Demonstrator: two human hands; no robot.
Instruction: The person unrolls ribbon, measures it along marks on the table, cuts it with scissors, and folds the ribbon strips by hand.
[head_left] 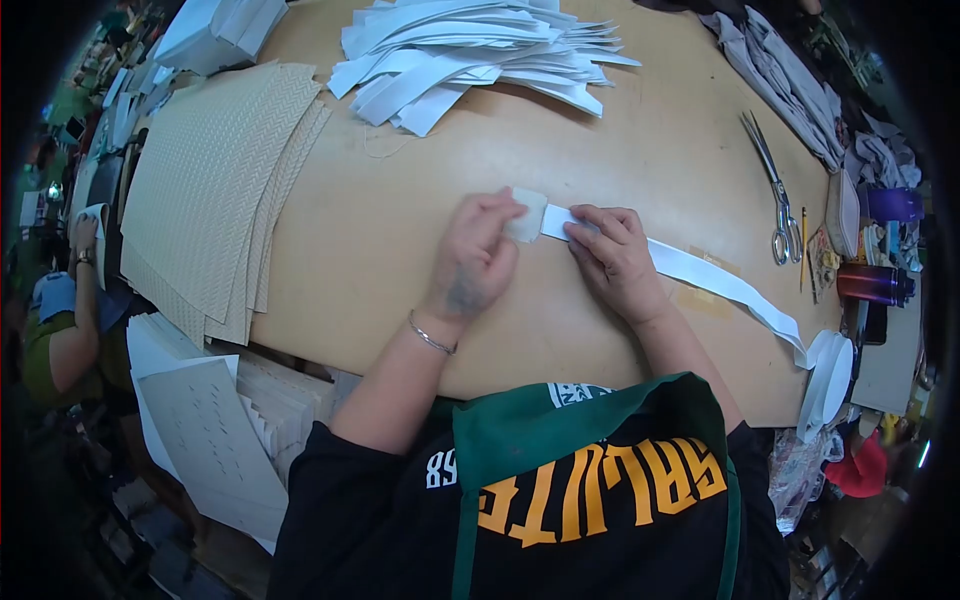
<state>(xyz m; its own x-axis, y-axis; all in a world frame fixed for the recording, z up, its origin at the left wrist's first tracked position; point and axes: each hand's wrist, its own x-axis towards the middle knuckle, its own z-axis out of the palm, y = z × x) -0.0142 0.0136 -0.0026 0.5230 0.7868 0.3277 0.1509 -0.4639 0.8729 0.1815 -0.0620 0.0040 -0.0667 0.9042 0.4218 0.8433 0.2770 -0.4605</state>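
My left hand (472, 255) is closed in a pinch on a small pale, partly see-through square piece (528, 216), a little blurred. The square meets the cut end of a white strip (700, 270), and I cannot tell whether they overlap. With bent fingers and thumb, my right hand (612, 250) grips the strip near that end and holds it against the table. From there the strip runs right across the tabletop to a white roll (828, 372) at the table's edge.
Scissors (780, 200) and a pencil (803, 245) lie to the right. White cut pieces (470, 55) are heaped at the back. Patterned beige sheets (215, 190) are stacked at left, and a purple tumbler (875, 285) stands far right. Another person's arm (85, 300) shows far left.
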